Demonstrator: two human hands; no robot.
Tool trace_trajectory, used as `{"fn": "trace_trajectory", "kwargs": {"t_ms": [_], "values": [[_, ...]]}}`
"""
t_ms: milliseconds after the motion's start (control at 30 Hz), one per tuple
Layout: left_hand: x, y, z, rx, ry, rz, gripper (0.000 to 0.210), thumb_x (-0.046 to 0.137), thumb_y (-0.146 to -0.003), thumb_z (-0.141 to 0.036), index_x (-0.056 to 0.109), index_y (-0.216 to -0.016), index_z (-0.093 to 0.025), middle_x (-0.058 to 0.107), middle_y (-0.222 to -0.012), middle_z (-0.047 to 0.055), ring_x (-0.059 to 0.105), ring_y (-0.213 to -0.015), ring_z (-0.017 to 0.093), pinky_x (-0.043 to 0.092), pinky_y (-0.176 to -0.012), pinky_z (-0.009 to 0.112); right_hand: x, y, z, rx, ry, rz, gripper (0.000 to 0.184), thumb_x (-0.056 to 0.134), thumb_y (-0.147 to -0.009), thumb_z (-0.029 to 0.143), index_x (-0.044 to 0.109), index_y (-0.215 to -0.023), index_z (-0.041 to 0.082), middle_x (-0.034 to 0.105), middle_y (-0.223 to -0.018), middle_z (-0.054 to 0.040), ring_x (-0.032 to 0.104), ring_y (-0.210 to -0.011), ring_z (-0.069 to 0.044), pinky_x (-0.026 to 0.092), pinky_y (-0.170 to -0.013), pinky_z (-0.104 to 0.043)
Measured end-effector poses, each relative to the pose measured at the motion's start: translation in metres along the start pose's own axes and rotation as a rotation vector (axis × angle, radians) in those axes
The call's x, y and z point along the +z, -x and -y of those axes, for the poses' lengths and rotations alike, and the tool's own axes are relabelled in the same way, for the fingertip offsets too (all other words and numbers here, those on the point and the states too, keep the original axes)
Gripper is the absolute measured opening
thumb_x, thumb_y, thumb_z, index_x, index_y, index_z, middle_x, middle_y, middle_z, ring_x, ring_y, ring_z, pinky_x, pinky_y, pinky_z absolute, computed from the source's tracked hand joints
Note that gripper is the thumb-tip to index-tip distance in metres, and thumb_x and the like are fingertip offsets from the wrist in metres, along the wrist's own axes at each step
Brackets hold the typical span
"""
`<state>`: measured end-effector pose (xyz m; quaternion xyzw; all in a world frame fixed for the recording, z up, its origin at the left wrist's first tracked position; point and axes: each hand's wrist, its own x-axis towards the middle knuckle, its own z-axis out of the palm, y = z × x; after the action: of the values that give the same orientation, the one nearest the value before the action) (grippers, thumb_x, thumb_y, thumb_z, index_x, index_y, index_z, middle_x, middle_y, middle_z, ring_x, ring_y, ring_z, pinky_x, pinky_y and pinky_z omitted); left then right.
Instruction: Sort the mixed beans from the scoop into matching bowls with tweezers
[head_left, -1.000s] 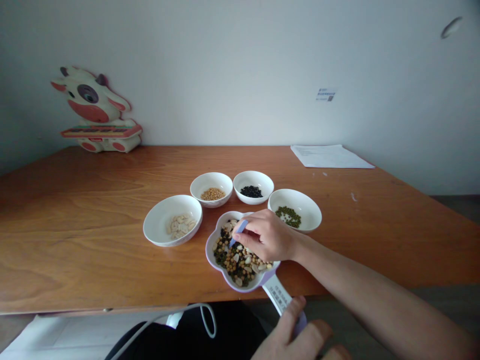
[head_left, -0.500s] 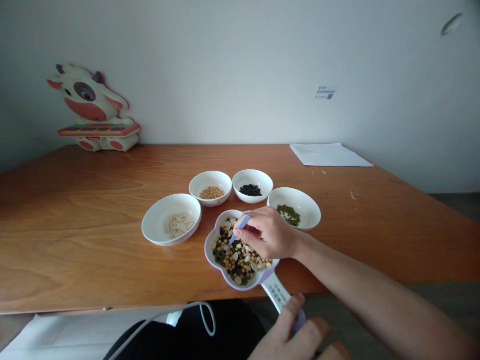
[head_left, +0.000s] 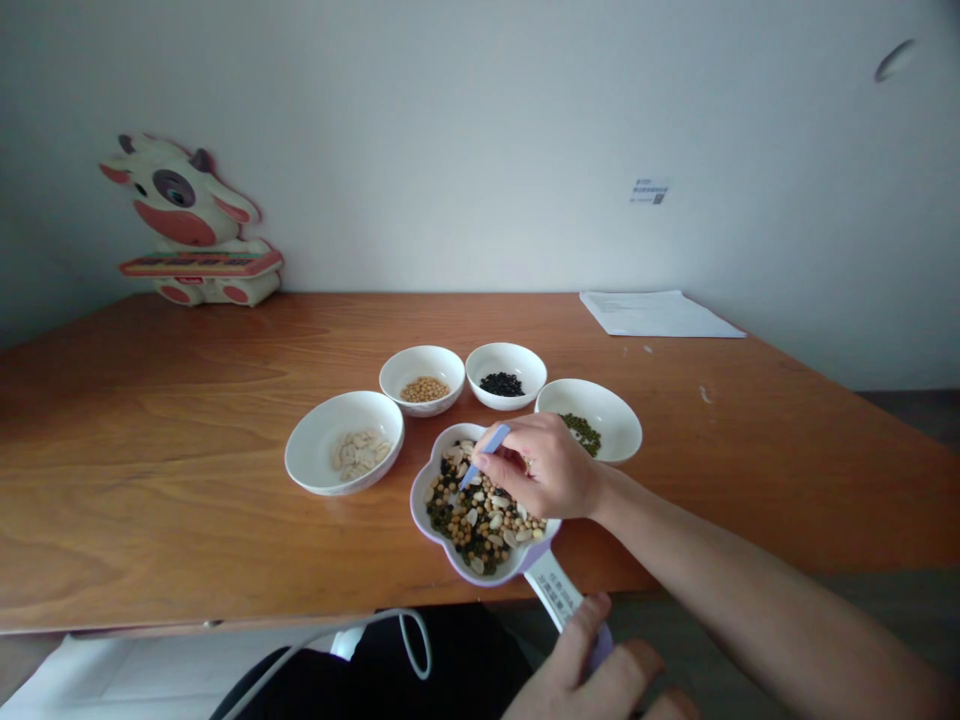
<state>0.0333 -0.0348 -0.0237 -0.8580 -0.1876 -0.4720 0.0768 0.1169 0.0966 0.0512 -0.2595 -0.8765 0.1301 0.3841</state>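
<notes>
Movement in the head view is slight: the right hand [head_left: 559,466] has edged to the right, now hiding more of the mung beans [head_left: 585,434] in the white bowl [head_left: 626,425] beyond the flower-shaped pan [head_left: 534,556], and the blue stick [head_left: 484,456] it pinches between thumb and fingers shows a little higher. The pan looks to have stayed put, so this seems only a small adjustment — its contents appear much the same.

The left hand [head_left: 585,670] is wrapped around the pan's labelled handle [head_left: 552,584], which juts past the table's front edge. The pan itself rests just inside that edge: lilac outside, white within, scalloped, crowded with a speckled mix [head_left: 484,525] of yellow, black and green beans and pale nut pieces. The stick's lower end points down at this mix — whether it touches is unclear. Beyond the pan, side by side, are soybeans [head_left: 425,389] and black beans [head_left: 502,383] in small bowls.
</notes>
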Motion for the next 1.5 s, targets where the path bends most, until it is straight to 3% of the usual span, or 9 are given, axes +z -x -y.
{"fn": "trace_trajectory", "kwargs": {"t_ms": [267,533,633,700,800,967,1067,1333,1500], "values": [[0.003,-0.007,0.004,-0.045,0.039,-0.077,0.039,0.036,-0.102,-0.013,0.065,-0.077,-0.017,0.059,-0.074,-0.007,0.057,-0.084,0.006,0.016,-0.121,0.039,-0.08,0.013,-0.001,0.152,0.46,-0.251,0.023,0.055,-0.092,0.026,0.066,-0.073,0.017,0.068,-0.062,-0.0032,0.058,-0.052,-0.013,0.042,-0.054,-0.025],[0.0,-0.009,0.011,-0.01,0.097,-0.074,0.032,0.04,-0.1,-0.014,0.064,-0.078,-0.014,0.06,-0.075,-0.004,0.059,-0.084,0.007,0.025,-0.117,0.036,-0.117,0.038,-0.024,0.353,0.631,-0.091,0.03,0.057,-0.088,0.031,0.063,-0.063,0.016,0.061,-0.052,-0.0012,0.051,-0.045,-0.012,0.036,-0.049,-0.025],[0.003,-0.006,0.008,-0.014,0.084,-0.074,0.028,0.044,-0.098,-0.012,0.063,-0.078,-0.014,0.06,-0.075,-0.005,0.058,-0.079,0.007,0.026,-0.116,0.036,-0.111,0.032,-0.022,0.317,0.627,-0.149,0.027,0.059,-0.087,0.029,0.066,-0.064,0.016,0.064,-0.054,-0.0015,0.051,-0.045,-0.011,0.035,-0.048,-0.025],[0.005,-0.005,0.007,-0.014,0.073,-0.069,0.028,0.044,-0.098,-0.012,0.063,-0.077,-0.014,0.059,-0.073,-0.005,0.056,-0.075,0.007,0.028,-0.114,0.036,-0.1,0.022,-0.015,0.199,0.583,-0.296,0.025,0.059,-0.087,0.027,0.067,-0.067,0.016,0.066,-0.056,-0.0023,0.05,-0.045,-0.011,0.035,-0.048,-0.025],[0.006,-0.004,0.007,0.013,0.059,-0.037,0.027,0.045,-0.098,-0.012,0.062,-0.078,-0.014,0.058,-0.074,-0.004,0.054,-0.073,0.008,0.032,-0.11,0.038,-0.071,0.0,-0.002,0.096,0.29,-0.386,0.025,0.058,-0.09,0.026,0.069,-0.071,0.014,0.066,-0.058,-0.0027,0.054,-0.048,-0.011,0.039,-0.05,-0.023],[0.003,-0.003,0.01,0.038,0.08,0.016,0.025,0.045,-0.098,-0.013,0.063,-0.081,-0.012,0.057,-0.077,-0.003,0.053,-0.071,0.008,0.034,-0.106,0.037,-0.013,-0.022,0.0,-0.108,-0.053,0.084,0.026,0.057,-0.091,0.027,0.068,-0.073,0.012,0.065,-0.061,-0.0024,0.054,-0.052,-0.01,0.042,-0.052,-0.022],[0.001,-0.005,0.01,0.016,0.089,-0.009,0.028,0.043,-0.098,-0.012,0.063,-0.079,-0.013,0.057,-0.074,-0.004,0.051,-0.067,0.008,0.034,-0.106,0.035,0.008,-0.015,-0.002,-0.175,-0.118,0.222,0.021,0.057,-0.092,0.023,0.067,-0.076,0.013,0.068,-0.067,-0.0036,0.058,-0.06,-0.012,0.046,-0.06,-0.023],[0.002,0.001,0.009,0.035,0.108,0.105,0.021,0.05,-0.095,-0.014,0.061,-0.077,-0.016,0.058,-0.076,-0.004,0.052,-0.068,0.009,0.037,-0.102,0.037,0.014,0.0,-0.003,-0.174,-0.02,0.176,0.016,0.058,-0.093,0.024,0.068,-0.086,0.015,0.073,-0.078,-0.0057,0.065,-0.067,-0.015,0.05,-0.064,-0.027],[0.002,-0.001,0.01,0.012,0.118,0.056,0.024,0.047,-0.096,-0.011,0.062,-0.077,-0.014,0.057,-0.073,-0.005,0.052,-0.067,0.008,0.035,-0.105,0.035,0.013,0.001,-0.004,-0.13,-0.022,0.098,0.018,0.055,-0.093,0.023,0.069,-0.086,0.014,0.074,-0.079,-0.0062,0.066,-0.07,-0.016,0.052,-0.065,-0.027]]}}
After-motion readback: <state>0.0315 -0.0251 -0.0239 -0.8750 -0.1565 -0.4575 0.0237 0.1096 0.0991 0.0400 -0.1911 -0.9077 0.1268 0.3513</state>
